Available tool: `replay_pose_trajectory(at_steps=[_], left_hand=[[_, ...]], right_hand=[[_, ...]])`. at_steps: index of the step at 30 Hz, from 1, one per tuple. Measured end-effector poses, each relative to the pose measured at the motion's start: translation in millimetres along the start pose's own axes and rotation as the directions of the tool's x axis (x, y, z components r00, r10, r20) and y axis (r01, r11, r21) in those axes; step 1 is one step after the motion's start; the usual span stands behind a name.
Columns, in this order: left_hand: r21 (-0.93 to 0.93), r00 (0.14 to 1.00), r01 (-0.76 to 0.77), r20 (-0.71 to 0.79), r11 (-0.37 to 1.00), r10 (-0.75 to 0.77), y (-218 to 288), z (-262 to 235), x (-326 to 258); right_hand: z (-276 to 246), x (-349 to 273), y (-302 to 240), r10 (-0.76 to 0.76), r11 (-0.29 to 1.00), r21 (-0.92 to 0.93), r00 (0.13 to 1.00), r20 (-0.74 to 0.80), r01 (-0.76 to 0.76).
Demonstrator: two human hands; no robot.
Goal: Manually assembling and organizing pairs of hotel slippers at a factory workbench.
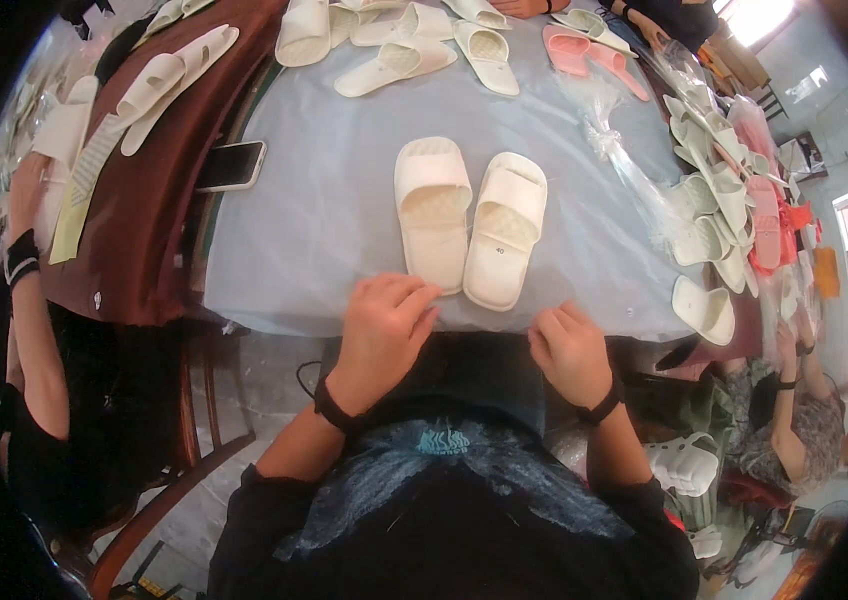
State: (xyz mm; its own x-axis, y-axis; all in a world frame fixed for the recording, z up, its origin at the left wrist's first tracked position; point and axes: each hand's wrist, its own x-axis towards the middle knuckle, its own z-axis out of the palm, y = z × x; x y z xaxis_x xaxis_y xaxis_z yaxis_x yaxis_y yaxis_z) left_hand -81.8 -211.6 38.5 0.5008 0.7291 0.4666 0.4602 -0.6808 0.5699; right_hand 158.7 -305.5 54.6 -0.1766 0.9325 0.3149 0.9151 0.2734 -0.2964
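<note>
Two cream slippers, the left slipper and the right slipper, lie side by side on the grey-covered table. Their toes point away from me and their heels face the near edge. My left hand is at the heel of the left slipper, fingers bent and thumb apart; its fingertips reach the heel edge, and I cannot tell whether they press on it. By the table's near edge, just right of the right slipper's heel, my right hand is loosely curled with nothing visible in it. Its fingers are slightly blurred.
More cream slippers lie along the far side, beside a pink pair. A phone rests at the left edge. Clear plastic wrap and piled slippers line the right. Other people's arms work at both sides.
</note>
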Motion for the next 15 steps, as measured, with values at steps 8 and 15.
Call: replay_pose_trajectory(at_steps=[8,15], left_hand=[[-0.023,0.999,-0.015,0.033,1.0,0.015,1.8,3.2,1.0],[-0.006,0.998,-0.002,0.057,1.0,0.003,2.3,0.3,3.5]], right_hand=[[4.4,-5.1,6.0,0.013,1.0,0.005,1.0,-0.009,-0.013],[21.1,32.6,1.8,0.058,0.996,-0.069,0.995,-0.079,-0.063]])
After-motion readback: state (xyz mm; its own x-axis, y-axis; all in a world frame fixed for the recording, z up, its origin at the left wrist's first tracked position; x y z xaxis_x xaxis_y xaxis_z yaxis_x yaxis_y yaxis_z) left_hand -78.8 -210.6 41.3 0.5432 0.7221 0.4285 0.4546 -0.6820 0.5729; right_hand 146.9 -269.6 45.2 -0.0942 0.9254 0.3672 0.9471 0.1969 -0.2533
